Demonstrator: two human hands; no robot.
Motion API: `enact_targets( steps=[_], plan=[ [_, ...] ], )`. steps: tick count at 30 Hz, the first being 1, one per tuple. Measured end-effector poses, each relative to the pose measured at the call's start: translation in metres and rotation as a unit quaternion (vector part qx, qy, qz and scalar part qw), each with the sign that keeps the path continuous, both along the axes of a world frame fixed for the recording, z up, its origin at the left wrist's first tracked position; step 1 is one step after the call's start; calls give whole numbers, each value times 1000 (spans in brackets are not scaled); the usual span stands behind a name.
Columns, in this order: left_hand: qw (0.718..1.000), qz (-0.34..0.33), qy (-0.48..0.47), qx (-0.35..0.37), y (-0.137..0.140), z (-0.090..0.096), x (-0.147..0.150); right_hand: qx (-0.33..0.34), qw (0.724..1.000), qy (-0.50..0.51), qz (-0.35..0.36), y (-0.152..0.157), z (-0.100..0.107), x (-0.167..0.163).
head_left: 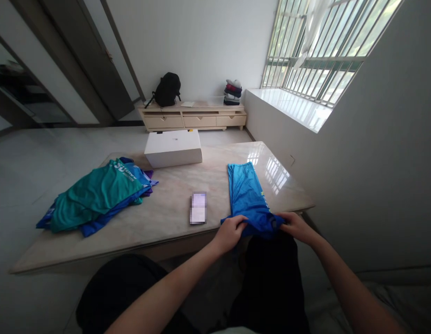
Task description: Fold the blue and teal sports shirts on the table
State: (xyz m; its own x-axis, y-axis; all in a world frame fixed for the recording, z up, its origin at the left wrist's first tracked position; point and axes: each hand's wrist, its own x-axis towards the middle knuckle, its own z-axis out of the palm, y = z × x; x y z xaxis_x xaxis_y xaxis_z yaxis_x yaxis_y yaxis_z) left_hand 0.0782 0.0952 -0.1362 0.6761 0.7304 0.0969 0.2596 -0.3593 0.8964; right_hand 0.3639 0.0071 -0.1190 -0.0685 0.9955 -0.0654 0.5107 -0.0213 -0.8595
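A blue garment (246, 190), lighter at its far end and darker toward me, lies lengthwise on the table and looks folded into a narrow strip. Its near end is gathered at the table's front edge, partly over my leg. My left hand (232, 232) grips this near end on the left, thumb on top. On the right side of the same end, my right hand (294, 226) pinches the cloth. Yellow lettering runs along the garment's right edge. Left of it a phone (198, 208) lies flat, its screen blurred out.
Green and blue clothes (97, 195) lie heaped on the left of the marble-topped table (173, 185). A white box (173, 149) stands at its far edge. Beyond, a low cabinet (199, 121) carries a black backpack (167, 89) and a folded clothes stack (232, 93). A wall rises on the right.
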Motion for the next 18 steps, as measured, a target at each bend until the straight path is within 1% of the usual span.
enact_targets(
  steps=[2,4,6,8,10,11,12,13,14,15,16,18],
  plan=[
    [1000,-4,-15,18,30,17,7,17,999,14,-23,17,8,3],
    [998,-7,5,63,72,37,18,48,997,4,-61,51,19,9],
    [992,-2,53,114,126,58,34,69,992,-37,-104,101,33,19],
    [985,18,93,144,185,77,53,73,984,-82,-143,161,47,32],
    [978,48,126,157,240,90,74,63,977,-115,-171,223,57,45],
    [973,68,145,165,264,92,83,56,973,-128,-182,251,59,50],
    [967,91,164,174,282,92,91,46,969,-144,-196,275,58,52],
    [959,115,181,184,294,87,98,36,963,-160,-214,294,53,51],
    [952,134,195,196,300,78,103,29,955,-176,-236,308,44,47],
    [945,145,206,207,299,65,107,24,947,-191,-257,315,31,40],
    [941,144,214,219,292,48,109,23,939,-205,-274,317,14,30],
    [939,106,226,238,266,4,109,26,930,-232,-283,310,-28,2]
  ],
)
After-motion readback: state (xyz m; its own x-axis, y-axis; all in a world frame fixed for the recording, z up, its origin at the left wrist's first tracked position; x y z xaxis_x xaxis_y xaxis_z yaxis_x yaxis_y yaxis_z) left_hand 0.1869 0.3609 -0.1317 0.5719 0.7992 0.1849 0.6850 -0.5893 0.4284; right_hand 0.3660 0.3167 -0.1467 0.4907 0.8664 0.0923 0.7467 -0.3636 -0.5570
